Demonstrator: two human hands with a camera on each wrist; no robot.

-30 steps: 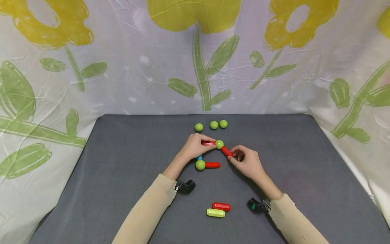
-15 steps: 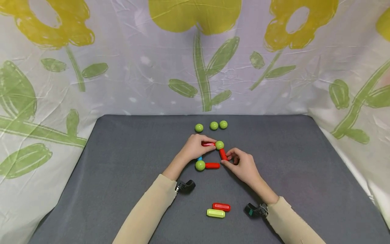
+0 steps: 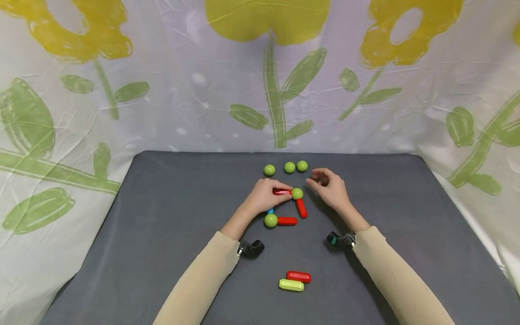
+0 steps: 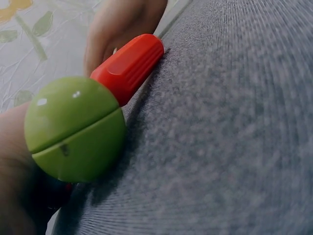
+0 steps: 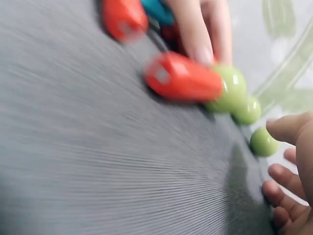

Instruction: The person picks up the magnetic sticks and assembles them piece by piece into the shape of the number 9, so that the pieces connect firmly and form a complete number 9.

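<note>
In the head view my left hand [image 3: 260, 197] pinches a red rod [image 3: 281, 192] that is joined to a green ball [image 3: 297, 194]. From this ball a second red rod [image 3: 301, 208] points toward me. Nearer, another green ball [image 3: 271, 220] carries a red rod [image 3: 287, 221] to its right and a blue rod [image 3: 270, 211], partly hidden under the left hand. The ends of the two free red rods stand apart. My right hand [image 3: 331, 192] hovers right of the frame, fingers bent and nothing between them; the right wrist view shows its fingers [image 5: 286, 183] spread.
Three loose green balls lie at the back, one ball [image 3: 269, 170] on the left and two, including a ball [image 3: 302, 166], near the right hand. In front lie a red rod [image 3: 299, 276] and a yellow-green rod [image 3: 291, 285]. A flowered cloth [image 3: 183, 108] hangs behind the grey table [image 3: 170, 212].
The right hand swung its red rod inward toward the nearer red rod, let go of it, and moved back toward the loose balls. The left hand kept its pinch.
</note>
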